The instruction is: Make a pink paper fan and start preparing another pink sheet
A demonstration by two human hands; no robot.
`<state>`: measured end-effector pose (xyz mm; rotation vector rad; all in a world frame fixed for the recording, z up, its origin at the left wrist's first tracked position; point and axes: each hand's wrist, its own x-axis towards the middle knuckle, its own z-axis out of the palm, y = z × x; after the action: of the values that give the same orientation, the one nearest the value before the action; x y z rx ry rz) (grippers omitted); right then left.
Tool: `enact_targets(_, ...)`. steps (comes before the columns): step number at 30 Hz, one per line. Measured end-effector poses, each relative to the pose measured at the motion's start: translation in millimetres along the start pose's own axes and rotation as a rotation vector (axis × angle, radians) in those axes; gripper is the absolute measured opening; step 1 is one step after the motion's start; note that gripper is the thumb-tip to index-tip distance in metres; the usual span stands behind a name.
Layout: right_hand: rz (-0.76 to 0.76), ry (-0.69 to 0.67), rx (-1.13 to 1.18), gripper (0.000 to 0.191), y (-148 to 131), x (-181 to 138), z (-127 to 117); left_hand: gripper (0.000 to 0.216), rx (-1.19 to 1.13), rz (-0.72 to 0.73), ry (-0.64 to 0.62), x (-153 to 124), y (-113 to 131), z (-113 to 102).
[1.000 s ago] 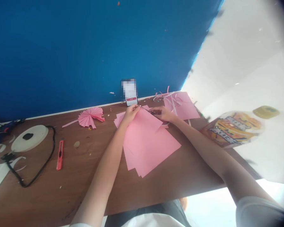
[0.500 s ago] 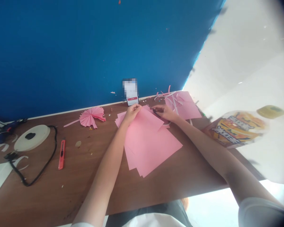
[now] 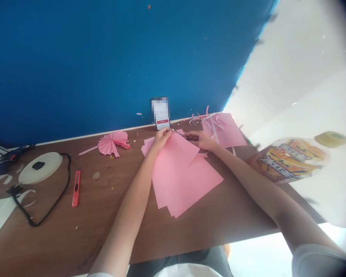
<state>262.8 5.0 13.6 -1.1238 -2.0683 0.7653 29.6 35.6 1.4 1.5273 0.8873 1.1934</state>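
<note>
Several pink paper sheets (image 3: 184,181) lie overlapped on the brown table in front of me. My left hand (image 3: 162,139) pinches the far corner of the top sheet, which is lifted and bent. On the far right side of that sheet, my right hand (image 3: 200,139) is closed around the handles of a pair of scissors (image 3: 182,135). The dark blades point left along the sheet's far edge, toward my left fingers. Part of the handles is hidden inside my right hand.
A phone (image 3: 162,122) leans on the blue wall. Pink paper strips (image 3: 207,115) lie on another pink sheet (image 3: 230,132). Leftward are a folded paper fan (image 3: 113,143), a red utility knife (image 3: 76,188) and a white disc-shaped device (image 3: 40,168) with a black cord. A drink bottle (image 3: 294,157) stands right.
The scissor blades have moved in against the top sheet's far edge, close to my left fingers. My left hand keeps its pinch. The whole view has shifted slightly.
</note>
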Motion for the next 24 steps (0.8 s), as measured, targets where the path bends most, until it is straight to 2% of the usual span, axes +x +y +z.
enact_targets(24,0.047,0.018,0.079,0.038,-5.8,-3.7,-0.5,0.025,0.026,0.006,-0.011,-0.6,3.1,-0.4)
